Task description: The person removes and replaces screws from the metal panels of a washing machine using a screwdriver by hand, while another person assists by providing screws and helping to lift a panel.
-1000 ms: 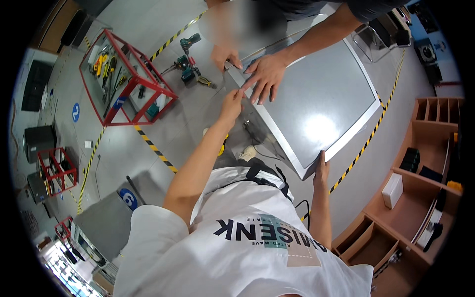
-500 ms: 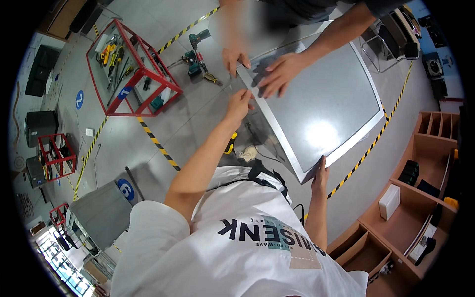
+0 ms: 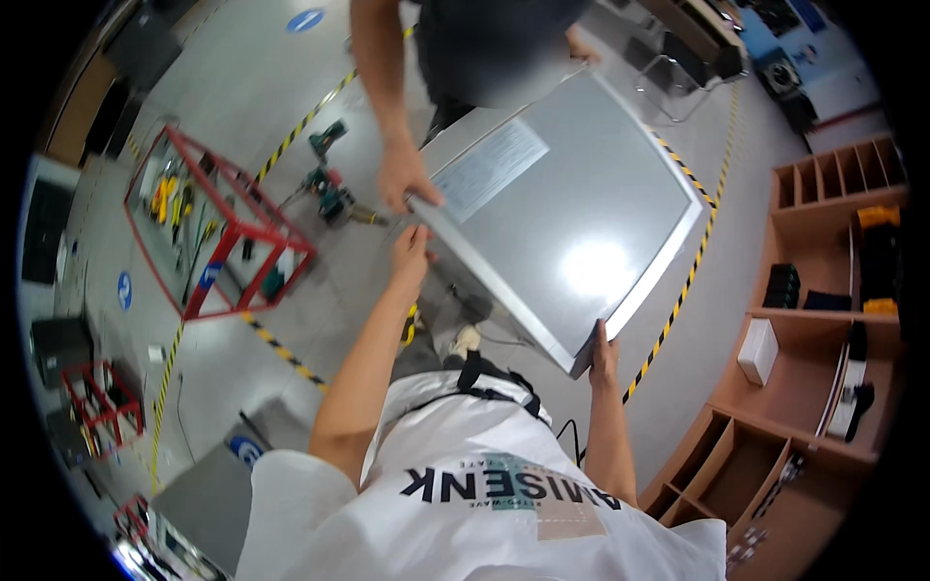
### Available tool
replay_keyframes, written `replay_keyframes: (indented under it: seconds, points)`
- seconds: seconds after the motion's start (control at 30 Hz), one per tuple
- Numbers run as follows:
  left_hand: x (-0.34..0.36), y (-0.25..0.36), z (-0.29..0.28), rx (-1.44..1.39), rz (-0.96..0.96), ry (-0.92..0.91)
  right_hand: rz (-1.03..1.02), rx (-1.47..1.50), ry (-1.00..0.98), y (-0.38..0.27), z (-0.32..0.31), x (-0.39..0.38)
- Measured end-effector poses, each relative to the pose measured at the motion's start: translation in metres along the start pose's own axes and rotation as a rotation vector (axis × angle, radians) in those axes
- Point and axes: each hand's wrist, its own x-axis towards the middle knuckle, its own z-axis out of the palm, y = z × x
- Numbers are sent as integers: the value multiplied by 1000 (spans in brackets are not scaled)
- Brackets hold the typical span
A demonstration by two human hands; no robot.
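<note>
A large flat grey panel (image 3: 581, 194) with a pale metal rim is held up in front of me, with a printed sheet (image 3: 494, 167) on its far left part. My left hand (image 3: 411, 256) is closed on the panel's left edge. At its near right corner, the fingers of my right hand (image 3: 604, 356) wrap round the rim. Opposite me a co-worker in dark clothes grips the same panel: one hand (image 3: 407, 179) is at the left corner, just beyond my left hand, and the other hand (image 3: 581, 46) is at the far edge.
To the left stands a red-framed tool cart (image 3: 232, 228) with hand tools. Power drills (image 3: 329, 198) and pliers (image 3: 368, 215) lie on the floor beside it. Wooden shelving (image 3: 765, 387) lines the right side. Yellow-black tape (image 3: 668, 320) marks the floor. My shoe (image 3: 465, 341) shows below the panel.
The co-worker's hand has moved off the panel's surface to its left corner, and the other hand to the far edge. The printed sheet now shows. My hands keep their hold.
</note>
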Motion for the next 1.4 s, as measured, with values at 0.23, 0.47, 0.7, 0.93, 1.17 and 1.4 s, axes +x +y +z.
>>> replay_keyframes:
  seconds: [0.23,0.47,0.7,0.93,1.17,1.4]
  points:
    - [-5,13,3,79,-98,-139,-14,0,75,5,5,-1]
    - [-1,11,4,77,-69,-179,-29,10,95,7,8,0]
    - [-2,16,1,95,-54,-188,-54,6,126,11,8,3]
    - [-3,17,-10,81,-29,-134,-10,-17,108,11,8,4]
    - [45,18,-42,17,37,-3,59,18,117,1,9,-3]
    - [116,58,-41,283,198,-93,-22,57,21,0,9,-3]
